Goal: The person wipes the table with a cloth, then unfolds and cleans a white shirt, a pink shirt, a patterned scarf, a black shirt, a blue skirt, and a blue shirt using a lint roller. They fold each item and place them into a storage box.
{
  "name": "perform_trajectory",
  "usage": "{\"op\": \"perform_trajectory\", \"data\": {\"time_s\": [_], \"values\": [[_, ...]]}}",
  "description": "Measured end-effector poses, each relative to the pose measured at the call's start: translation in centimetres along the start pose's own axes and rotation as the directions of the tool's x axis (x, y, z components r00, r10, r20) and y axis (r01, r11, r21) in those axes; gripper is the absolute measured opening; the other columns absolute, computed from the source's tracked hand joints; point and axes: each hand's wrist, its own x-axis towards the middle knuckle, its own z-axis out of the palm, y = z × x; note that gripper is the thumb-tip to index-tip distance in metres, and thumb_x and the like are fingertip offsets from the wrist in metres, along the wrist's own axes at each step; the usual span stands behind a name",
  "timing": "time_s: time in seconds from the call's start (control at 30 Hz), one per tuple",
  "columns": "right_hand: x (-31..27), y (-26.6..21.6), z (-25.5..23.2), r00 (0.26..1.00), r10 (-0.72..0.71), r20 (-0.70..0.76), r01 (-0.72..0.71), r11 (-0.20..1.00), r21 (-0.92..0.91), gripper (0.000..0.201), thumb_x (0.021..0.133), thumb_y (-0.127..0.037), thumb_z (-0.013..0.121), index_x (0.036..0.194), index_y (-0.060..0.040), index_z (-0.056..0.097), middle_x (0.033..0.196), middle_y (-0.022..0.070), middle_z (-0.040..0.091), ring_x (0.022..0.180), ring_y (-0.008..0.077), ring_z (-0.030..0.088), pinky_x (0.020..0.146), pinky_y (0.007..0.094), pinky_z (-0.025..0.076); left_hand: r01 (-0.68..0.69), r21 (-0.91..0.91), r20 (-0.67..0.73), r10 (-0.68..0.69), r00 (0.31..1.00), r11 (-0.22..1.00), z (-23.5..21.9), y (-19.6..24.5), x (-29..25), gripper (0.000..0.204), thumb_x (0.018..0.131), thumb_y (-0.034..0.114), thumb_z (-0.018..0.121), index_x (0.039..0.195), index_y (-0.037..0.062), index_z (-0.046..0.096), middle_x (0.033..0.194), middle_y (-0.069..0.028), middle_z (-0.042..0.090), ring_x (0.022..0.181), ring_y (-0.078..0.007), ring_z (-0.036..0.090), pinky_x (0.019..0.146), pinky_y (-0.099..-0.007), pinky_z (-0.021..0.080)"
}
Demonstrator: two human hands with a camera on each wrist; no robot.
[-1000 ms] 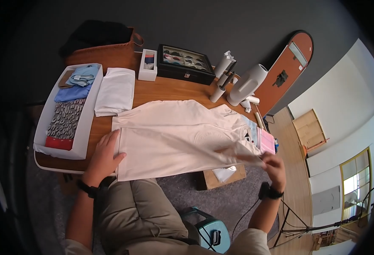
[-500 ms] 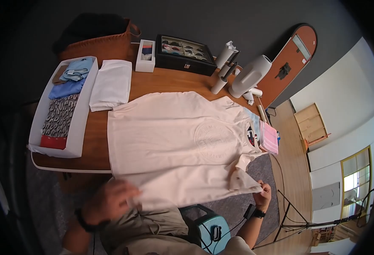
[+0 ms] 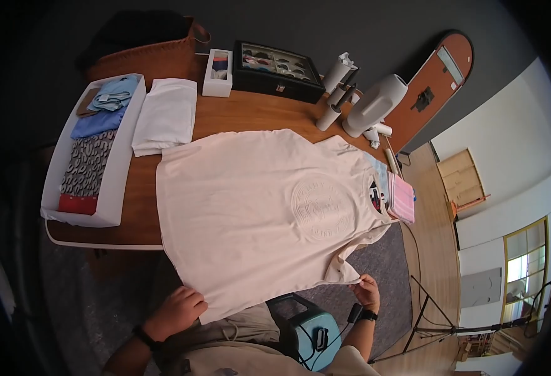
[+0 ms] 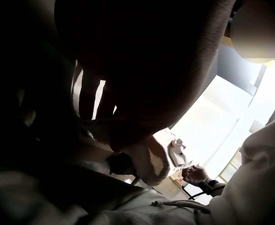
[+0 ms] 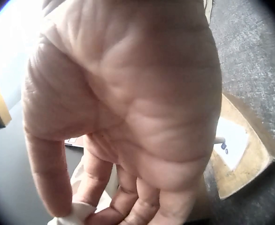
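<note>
A pale pink T-shirt lies spread over the wooden table, its round embossed emblem facing up and its collar toward the right. The near side of it hangs past the table edge over the person's lap. My left hand grips the near corner of the hem with curled fingers; in the left wrist view that hand is mostly dark. Thumb and fingers of my right hand pinch the end of the near sleeve. In the right wrist view the palm of this hand fills the frame, with sleeve fabric between the fingertips.
To the left stands a white box of folded clothes, beside a folded white cloth. A black display case, a narrow white box and a grey-white bottle-shaped object line the back. Pink folded fabric lies past the collar.
The folded-over near half of the T-shirt has been opened out toward the person. My left hand moved from the hem on the table to its near corner; my right hand drew the sleeve nearer.
</note>
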Motion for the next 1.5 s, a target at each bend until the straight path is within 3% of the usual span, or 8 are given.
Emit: {"op": "perform_trajectory", "data": {"time_s": [0.2, 0.3, 0.4, 0.67, 0.83, 1.23, 1.4, 1.5], "values": [[1.7, 0.8, 0.6, 0.954, 0.191, -0.231, -0.239, 0.950, -0.200, 0.011, 0.099, -0.011, 0.075, 0.105, -0.0029, 0.078, 0.106, 0.0113, 0.079, 0.100, 0.0282, 0.075, 0.093, 0.0448, 0.061, 0.004, 0.051, -0.014, -0.003, 1.000, 0.999, 0.6, 0.0, 0.3, 0.008, 0.087, 0.011, 0.064, 0.092, 0.0105, 0.070, 0.098, -0.0041, 0.064, 0.104, -0.0246, 0.064, 0.094, -0.0396, 0.052], [4.3, 0.7, 2.4, 0.910, -0.028, -0.414, -0.403, 0.184, -0.897, 0.029, 0.104, -0.024, 0.075, 0.112, 0.0038, 0.076, 0.107, 0.0086, 0.077, 0.099, 0.0181, 0.071, 0.090, 0.0347, 0.058, -0.010, 0.067, 0.008, 0.009, 1.000, 0.998, 1.2, -0.4, 0.2, 0.008, 0.087, 0.011, 0.064, 0.093, 0.0105, 0.070, 0.098, -0.0046, 0.064, 0.105, -0.0252, 0.064, 0.095, -0.0403, 0.052], [6.2, 0.9, 8.4, 0.935, -0.276, -0.223, -0.030, 0.563, -0.826, 0.039, 0.107, -0.030, 0.073, 0.125, 0.0046, 0.071, 0.117, 0.0088, 0.075, 0.103, 0.0174, 0.068, 0.091, 0.0334, 0.056, -0.003, 0.055, 0.038, 0.001, 0.999, 0.999, 1.3, -0.4, 0.4, 0.010, 0.088, 0.011, 0.066, 0.095, 0.0088, 0.073, 0.100, -0.0058, 0.066, 0.106, -0.0269, 0.064, 0.098, -0.0417, 0.052], [12.3, 1.8, 7.8, 0.774, -0.485, -0.406, -0.099, 0.541, -0.835, 0.054, 0.107, -0.030, 0.073, 0.143, 0.0068, 0.058, 0.132, 0.0142, 0.069, 0.121, 0.0194, 0.064, 0.103, 0.0347, 0.052, 0.026, 0.085, 0.012, -0.027, 1.000, 0.996, 1.2, -0.2, 1.1, 0.007, 0.087, 0.009, 0.064, 0.092, 0.0079, 0.068, 0.100, -0.0075, 0.063, 0.106, -0.0272, 0.063, 0.098, -0.0430, 0.052], [14.7, 2.8, 4.6, 0.708, -0.462, -0.534, 0.280, 0.878, -0.388, 0.051, 0.100, -0.015, 0.076, 0.145, 0.0010, 0.056, 0.145, 0.0103, 0.064, 0.139, 0.0260, 0.056, 0.113, 0.0405, 0.047, 0.042, 0.130, 0.004, -0.043, 0.999, 0.991, 2.0, -1.0, 0.7, 0.008, 0.088, 0.009, 0.063, 0.094, 0.0076, 0.068, 0.103, -0.0083, 0.064, 0.106, -0.0282, 0.062, 0.096, -0.0428, 0.051], [10.8, 8.2, -0.4, 0.904, -0.082, -0.420, -0.012, 0.976, -0.217, 0.028, 0.098, -0.006, 0.068, 0.126, -0.0030, 0.067, 0.120, 0.0090, 0.074, 0.111, 0.0259, 0.071, 0.104, 0.0452, 0.055, 0.289, 0.137, 0.065, -0.300, 0.952, 0.947, 4.5, -2.1, -0.8, 0.008, 0.091, 0.010, 0.065, 0.099, 0.0071, 0.065, 0.101, -0.0121, 0.069, 0.097, -0.0348, 0.069, 0.083, -0.0501, 0.053], [9.9, 10.2, -1.4, 0.736, -0.058, -0.674, -0.223, 0.920, -0.322, 0.011, 0.102, -0.010, 0.064, 0.111, -0.0037, 0.064, 0.111, 0.0119, 0.073, 0.100, 0.0271, 0.073, 0.095, 0.0441, 0.061, 0.601, -0.374, 0.215, -0.564, 0.797, 0.706, 5.8, -2.3, -0.8, 0.030, 0.095, 0.012, 0.074, 0.118, -0.0003, 0.058, 0.116, -0.0253, 0.072, 0.106, -0.0450, 0.070, 0.087, -0.0540, 0.057], [10.0, 10.8, 0.0, 0.887, 0.044, -0.460, -0.172, 0.955, -0.242, 0.020, 0.104, -0.013, 0.064, 0.119, 0.0002, 0.062, 0.114, 0.0173, 0.074, 0.103, 0.0340, 0.076, 0.093, 0.0464, 0.063, 0.614, -0.448, 0.170, -0.613, 0.772, 0.650, 7.1, -2.0, -0.4, 0.050, 0.096, 0.015, 0.078, 0.135, -0.0052, 0.054, 0.126, -0.0311, 0.067, 0.109, -0.0430, 0.072, 0.092, -0.0492, 0.058]]}}
